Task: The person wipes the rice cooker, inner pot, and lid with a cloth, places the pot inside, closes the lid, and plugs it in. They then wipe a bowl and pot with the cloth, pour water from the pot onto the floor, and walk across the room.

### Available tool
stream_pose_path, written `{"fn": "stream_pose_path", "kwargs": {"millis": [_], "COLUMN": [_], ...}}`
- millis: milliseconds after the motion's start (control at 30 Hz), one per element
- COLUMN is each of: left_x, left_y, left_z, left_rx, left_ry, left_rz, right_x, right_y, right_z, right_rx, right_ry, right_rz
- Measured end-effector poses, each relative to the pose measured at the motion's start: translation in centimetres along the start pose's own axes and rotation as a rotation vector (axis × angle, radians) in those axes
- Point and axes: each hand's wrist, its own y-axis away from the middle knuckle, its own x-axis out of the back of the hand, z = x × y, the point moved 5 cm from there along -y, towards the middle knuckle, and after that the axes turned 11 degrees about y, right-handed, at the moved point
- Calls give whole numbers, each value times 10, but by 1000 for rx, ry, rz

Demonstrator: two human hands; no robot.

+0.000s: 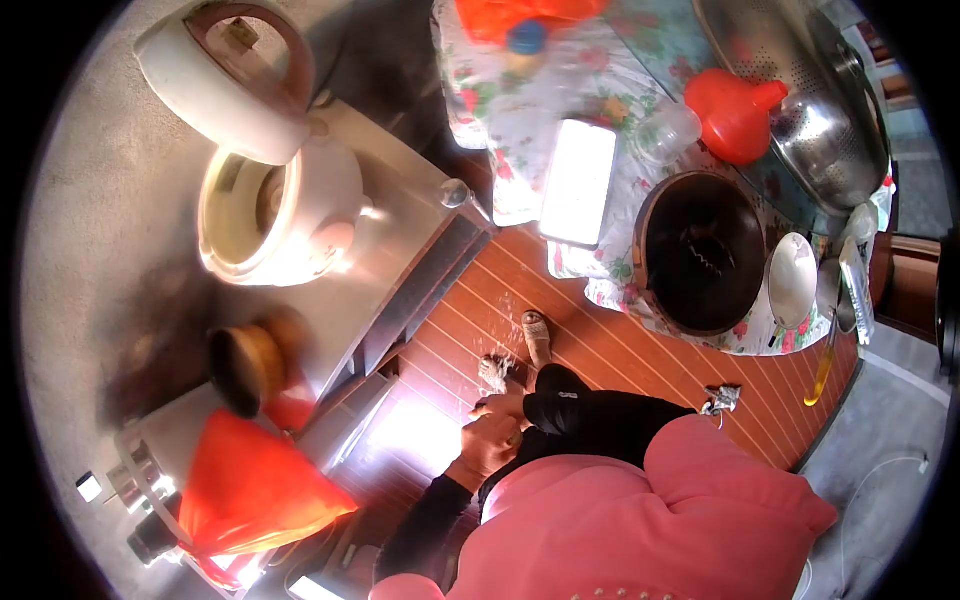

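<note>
The left hand [490,443] and right hand [506,405] press together, fingers curled; whether either pinches anything is hidden. Two open-toed shoes [537,338] sit nearby, beside the flower-patterned table [515,190]. On it: one round dark bowl [648,240], one smooth red funnel [732,118], one perforated metal colander [815,125].

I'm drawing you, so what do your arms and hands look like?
My left hand and right hand have no gloves on. Long black sleeves reach down to my wrists, under a pink top. The right sleeve has a small pale mark near the cuff. A yellowish glint on my left hand might be a ring, but it's too small to tell.
</note>
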Motion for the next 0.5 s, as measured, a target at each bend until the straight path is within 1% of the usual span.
{"fn": "stream_pose_path", "kwargs": {"millis": [33,100,133,200,233,267,300,333,367,400,433,467,500], "left_x": [-5,-6,-8,-9,-4,0,-1,6,13,25,33,39,46], "left_y": [1,-1,-1,2,3,5,7,11,19,36,43,46,49], "left_z": [2,6,4,0,-7,-14,-17,-26,-36,-55,-60,-60,-60], "left_rx": [-13,-26,-48,-73,-26,23,21,166,311,502,648,679,711], "left_ry": [6,1,-1,-8,-18,-26,-30,-88,-146,119,170,179,188], "left_rz": [-121,-116,-133,-150,-64,23,27,198,370,629,724,774,822], "right_x": [-1,-3,-1,7,11,21,31,40,51,62,68,69,68], "right_y": [-5,-8,-15,-16,-16,-18,-17,-14,0,37,34,32,36], "right_z": [9,7,7,4,-3,-12,-24,-37,-72,-134,-132,-121,-126], "right_rx": [57,180,194,155,136,112,35,-53,-192,10,134,128,121], "right_ry": [74,215,436,441,443,590,684,766,797,1185,1107,1034,961], "right_rz": [-39,-105,-96,-85,-80,94,218,335,401,821,889,886,881]}}
